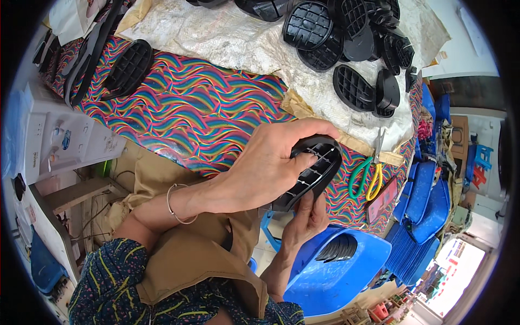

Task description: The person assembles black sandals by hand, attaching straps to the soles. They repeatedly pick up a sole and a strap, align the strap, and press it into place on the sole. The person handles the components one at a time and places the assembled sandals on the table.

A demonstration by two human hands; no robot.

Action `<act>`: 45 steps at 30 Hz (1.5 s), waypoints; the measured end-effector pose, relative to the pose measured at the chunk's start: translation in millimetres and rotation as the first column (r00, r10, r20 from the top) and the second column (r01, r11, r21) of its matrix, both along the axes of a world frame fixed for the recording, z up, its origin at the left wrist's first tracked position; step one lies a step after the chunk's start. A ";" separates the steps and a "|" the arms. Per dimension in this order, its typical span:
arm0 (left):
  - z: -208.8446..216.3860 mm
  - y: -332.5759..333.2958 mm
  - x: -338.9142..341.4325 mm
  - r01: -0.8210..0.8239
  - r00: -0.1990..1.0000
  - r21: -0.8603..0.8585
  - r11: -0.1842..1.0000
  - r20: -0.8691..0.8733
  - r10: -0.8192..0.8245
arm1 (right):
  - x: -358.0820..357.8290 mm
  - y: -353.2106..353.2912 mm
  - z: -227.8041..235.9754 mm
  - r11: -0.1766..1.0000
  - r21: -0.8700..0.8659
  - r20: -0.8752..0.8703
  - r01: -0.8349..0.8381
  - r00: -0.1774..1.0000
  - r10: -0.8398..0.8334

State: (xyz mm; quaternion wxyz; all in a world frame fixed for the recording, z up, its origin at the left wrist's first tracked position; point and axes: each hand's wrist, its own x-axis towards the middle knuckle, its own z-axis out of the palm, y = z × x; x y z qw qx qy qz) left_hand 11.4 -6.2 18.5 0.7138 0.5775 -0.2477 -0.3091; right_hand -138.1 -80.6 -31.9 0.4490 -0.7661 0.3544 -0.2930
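Note:
A black moulded shoe heel (319,171) with a ribbed grid in its hollow face is held between my two hands, tilted, over the front edge of the patterned table (206,111). My left hand (271,162) wraps round it from the left, thumb pressed into the grid and fingers over the far rim. From below, my right hand (311,218) grips its near end, partly hidden behind the piece. To the right of the heel lie scissors (367,176) with one green and one yellow handle.
Several similar black heels (309,26) are heaped on a whitish sheet (227,38) at the back. One heel (130,69) and long dark strips (92,59) lie at the left. A pink flat case (382,199) sits at the right edge. Below stands a blue tub (346,281) holding black pieces.

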 end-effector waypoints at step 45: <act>-9.2 6.9 -32.6 -0.311 0.777 -0.124 0.942 0.537 0.328 | -15.1 3.3 21.5 0.443 0.664 0.659 -0.603 0.751 0.034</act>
